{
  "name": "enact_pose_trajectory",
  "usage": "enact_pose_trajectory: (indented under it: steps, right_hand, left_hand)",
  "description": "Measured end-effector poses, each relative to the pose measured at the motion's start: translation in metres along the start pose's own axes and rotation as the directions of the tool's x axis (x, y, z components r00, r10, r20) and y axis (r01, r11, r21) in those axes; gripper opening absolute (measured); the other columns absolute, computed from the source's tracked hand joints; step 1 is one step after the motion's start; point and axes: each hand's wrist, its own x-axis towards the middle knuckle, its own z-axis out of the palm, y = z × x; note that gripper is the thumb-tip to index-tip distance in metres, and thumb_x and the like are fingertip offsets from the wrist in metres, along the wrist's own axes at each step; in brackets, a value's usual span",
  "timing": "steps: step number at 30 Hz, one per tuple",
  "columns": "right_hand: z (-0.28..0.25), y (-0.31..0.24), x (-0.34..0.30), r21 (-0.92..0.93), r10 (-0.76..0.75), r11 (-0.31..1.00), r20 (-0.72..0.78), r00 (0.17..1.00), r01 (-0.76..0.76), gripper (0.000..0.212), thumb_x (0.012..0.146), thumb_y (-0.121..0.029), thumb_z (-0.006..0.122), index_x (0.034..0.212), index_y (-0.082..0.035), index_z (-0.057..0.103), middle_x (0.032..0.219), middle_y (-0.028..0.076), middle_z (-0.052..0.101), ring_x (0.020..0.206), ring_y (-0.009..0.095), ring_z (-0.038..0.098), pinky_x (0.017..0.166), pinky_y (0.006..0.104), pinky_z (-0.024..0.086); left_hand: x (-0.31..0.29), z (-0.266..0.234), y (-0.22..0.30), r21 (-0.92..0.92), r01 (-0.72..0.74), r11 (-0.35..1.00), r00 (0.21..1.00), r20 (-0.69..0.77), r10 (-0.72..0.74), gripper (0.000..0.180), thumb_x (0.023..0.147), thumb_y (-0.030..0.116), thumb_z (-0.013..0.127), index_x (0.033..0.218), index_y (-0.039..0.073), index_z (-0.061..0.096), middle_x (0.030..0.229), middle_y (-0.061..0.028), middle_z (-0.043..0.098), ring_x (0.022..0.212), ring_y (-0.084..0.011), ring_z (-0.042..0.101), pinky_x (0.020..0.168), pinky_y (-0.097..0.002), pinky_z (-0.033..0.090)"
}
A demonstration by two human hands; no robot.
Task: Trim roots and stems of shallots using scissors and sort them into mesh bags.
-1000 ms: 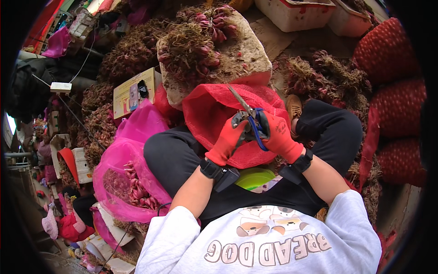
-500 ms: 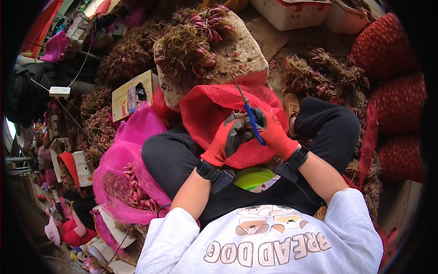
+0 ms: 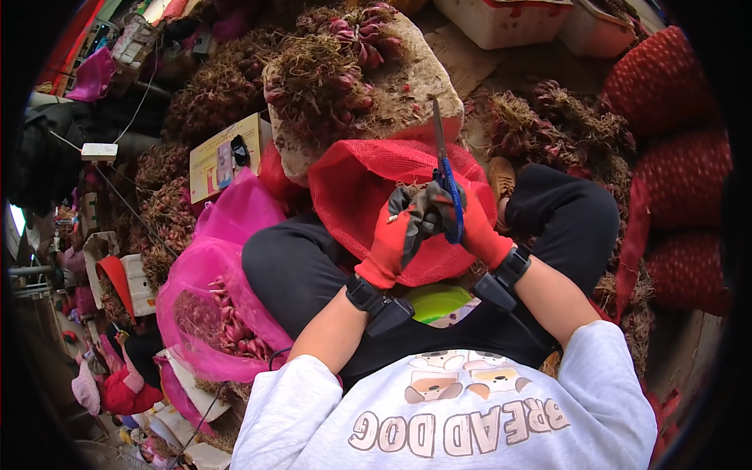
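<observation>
I sit cross-legged with a red mesh sack [image 3: 356,188] open in my lap. Both hands wear red gloves with dark fingertips. My right hand [image 3: 474,227] grips blue-handled scissors [image 3: 446,176], the blades pointing up and away from me. My left hand [image 3: 395,235] is closed on a small rooty bunch of shallots [image 3: 407,196], held right against the scissors over the sack mouth. Black bands sit on both wrists.
A pink mesh bag [image 3: 215,305] with trimmed shallots lies at my left knee. A pale block [image 3: 415,86] heaped with rooty shallots stands ahead. Filled red sacks [image 3: 674,157] stack at the right. More shallot piles, a yellow box [image 3: 219,153] and white crates [image 3: 501,19] surround me.
The scissors have swung from leaning left to pointing nearly straight up. Both hands stayed together over the red sack, shifting slightly.
</observation>
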Motion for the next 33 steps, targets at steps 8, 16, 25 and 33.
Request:
enact_pose_trajectory:
  steps: [8, 16, 25, 33]
  right_hand:
    - [0.015, -0.009, 0.007, 0.021, 0.034, 0.999, 0.07, 0.997, -0.036, 0.013, 0.089, -0.014, 0.054, 0.097, -0.005, 0.053, 0.08, 0.007, 0.06, 0.064, 0.013, 0.059, 0.05, 0.0254, 0.048]
    - [0.0, -0.043, 0.005, 0.11, 0.08, 0.989, 0.154, 0.985, -0.098, 0.027, 0.085, -0.019, 0.06, 0.104, -0.001, 0.056, 0.087, 0.005, 0.061, 0.068, 0.012, 0.061, 0.056, 0.0256, 0.05]
    - [0.007, -0.046, -0.013, 0.07, 0.176, 0.979, 0.157, 0.972, -0.189, 0.026, 0.082, -0.02, 0.067, 0.097, -0.003, 0.055, 0.084, 0.006, 0.06, 0.06, 0.012, 0.057, 0.05, 0.0243, 0.048]
    - [0.009, -0.05, -0.003, -0.197, -0.022, 0.979, 0.094, 0.995, 0.041, 0.029, 0.079, -0.014, 0.071, 0.101, -0.002, 0.056, 0.086, 0.004, 0.06, 0.072, 0.009, 0.058, 0.056, 0.0229, 0.048]
  left_hand:
    - [0.003, -0.009, -0.015, 0.19, 0.025, 0.981, 0.954, -0.298, 0.034, 0.006, 0.095, 0.015, 0.049, 0.096, 0.01, 0.051, 0.07, 0.0048, 0.051, 0.057, -0.003, 0.045, 0.05, -0.0179, 0.035]
    - [0.009, -0.013, 0.015, 0.22, 0.102, 0.97, 0.965, -0.26, -0.042, 0.018, 0.094, 0.023, 0.051, 0.098, 0.006, 0.055, 0.074, 0.0043, 0.054, 0.058, -0.0024, 0.045, 0.051, -0.0177, 0.035]
    - [0.006, -0.009, 0.036, 0.235, 0.369, 0.899, 0.929, -0.055, -0.367, 0.022, 0.096, 0.028, 0.047, 0.098, 0.008, 0.055, 0.074, 0.0057, 0.049, 0.06, -0.0011, 0.039, 0.051, -0.016, 0.032]
    - [0.005, -0.006, 0.015, 0.087, 0.348, 0.933, 0.928, -0.175, -0.33, 0.034, 0.098, 0.038, 0.039, 0.106, 0.008, 0.054, 0.074, 0.0057, 0.044, 0.06, -0.002, 0.034, 0.052, -0.0159, 0.03]
